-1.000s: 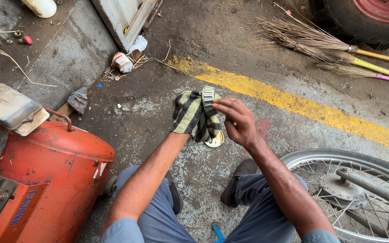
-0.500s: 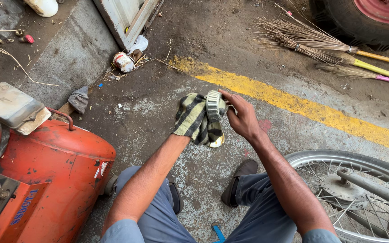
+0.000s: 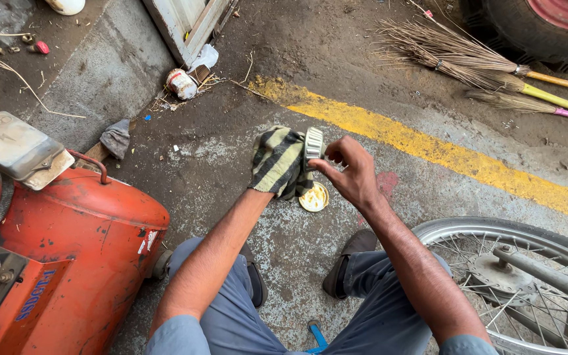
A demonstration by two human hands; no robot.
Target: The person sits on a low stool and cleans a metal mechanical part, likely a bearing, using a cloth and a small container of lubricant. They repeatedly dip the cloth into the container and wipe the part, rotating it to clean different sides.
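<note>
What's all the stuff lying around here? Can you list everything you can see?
Striped rag: one, black and yellowish, wrapped over the left hand.
Ribbed round part: one, pale metal, held between both hands.
Round lid: one, yellowish, on the floor below the hands.
Tank machine: one, orange-red, left.
Spoked wheel: one, silver, lower right.
Brooms: at least two, straw with yellow and pink handles, upper right.
Tyre: one, black on a red rim, top right.
Painted line: one, yellow, across the floor.
Grey cloth: one, by the kerb.
Left hand: under the rag.
Right hand: bare, pinching the part.
</note>
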